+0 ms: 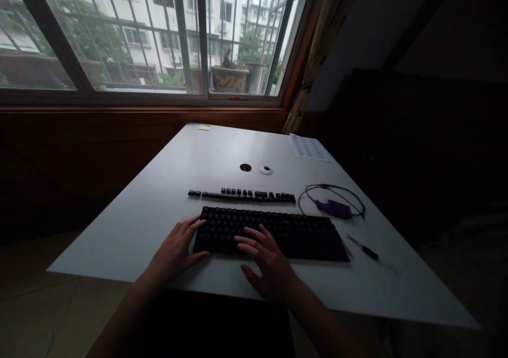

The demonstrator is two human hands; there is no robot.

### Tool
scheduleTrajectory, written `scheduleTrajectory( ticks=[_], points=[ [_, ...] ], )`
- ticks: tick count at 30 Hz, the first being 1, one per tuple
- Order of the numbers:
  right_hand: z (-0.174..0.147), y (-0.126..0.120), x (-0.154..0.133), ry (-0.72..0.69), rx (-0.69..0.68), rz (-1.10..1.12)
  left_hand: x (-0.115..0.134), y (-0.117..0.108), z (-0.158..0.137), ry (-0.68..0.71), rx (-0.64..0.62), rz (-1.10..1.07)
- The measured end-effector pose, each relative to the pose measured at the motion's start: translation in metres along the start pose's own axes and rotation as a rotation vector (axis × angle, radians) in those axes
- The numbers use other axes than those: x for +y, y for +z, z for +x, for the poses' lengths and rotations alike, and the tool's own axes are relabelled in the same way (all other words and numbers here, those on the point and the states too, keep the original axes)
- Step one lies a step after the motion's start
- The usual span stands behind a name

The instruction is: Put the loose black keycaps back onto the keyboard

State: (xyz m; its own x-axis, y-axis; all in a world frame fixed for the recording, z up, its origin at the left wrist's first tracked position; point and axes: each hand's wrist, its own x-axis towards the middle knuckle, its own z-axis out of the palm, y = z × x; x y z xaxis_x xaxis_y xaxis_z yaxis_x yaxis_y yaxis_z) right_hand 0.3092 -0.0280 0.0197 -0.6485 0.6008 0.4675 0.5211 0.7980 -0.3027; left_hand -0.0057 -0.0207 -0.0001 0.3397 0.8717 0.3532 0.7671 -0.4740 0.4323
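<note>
Bare left hand (180,244), thumb and fingers wide apart, rests at the left end of the long black keyboard (305,236) near the white table's (135,202) near edge; the bare right hand (266,263), loosely spread and apparently empty, lies over its middle. Judging by this pose, the step is steadying and fingering the keyboard, so moving on calls for light fingertips, clear of the small black keycaps (261,194) lined up on its far side.

Bare hands: we count two, a left hand (177,247) and a right hand (270,260).
Computer keyboard (296,236): we see one.
Loose keycaps (261,194): over ten, too dark for us to number exactly.
Black cable (323,184): one.
Wire keycap puller (370,252): one.
Desk hole (245,167): one.
Ring-shaped hole cover (262,172): one.
Printed paper (310,147): one sheet showing.
</note>
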Motion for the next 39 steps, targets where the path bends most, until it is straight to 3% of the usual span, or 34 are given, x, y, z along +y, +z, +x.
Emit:
scheduleTrajectory(
  ticks=[11,30,39],
  points=[
    [0.0005,-0.0006,-0.0008,0.067,-0.03,0.05,0.0008,0.0005,-0.0001,0.012,0.016,-0.011],
    [0.0006,-0.0002,0.0001,0.051,0.005,0.068,-0.0028,0.0026,-0.0005,-0.005,-0.01,0.004],
    [0.001,-0.0024,-0.0004,0.051,0.006,0.081,0.0008,-0.0004,0.0004,0.021,0.036,-0.009]
  ],
)
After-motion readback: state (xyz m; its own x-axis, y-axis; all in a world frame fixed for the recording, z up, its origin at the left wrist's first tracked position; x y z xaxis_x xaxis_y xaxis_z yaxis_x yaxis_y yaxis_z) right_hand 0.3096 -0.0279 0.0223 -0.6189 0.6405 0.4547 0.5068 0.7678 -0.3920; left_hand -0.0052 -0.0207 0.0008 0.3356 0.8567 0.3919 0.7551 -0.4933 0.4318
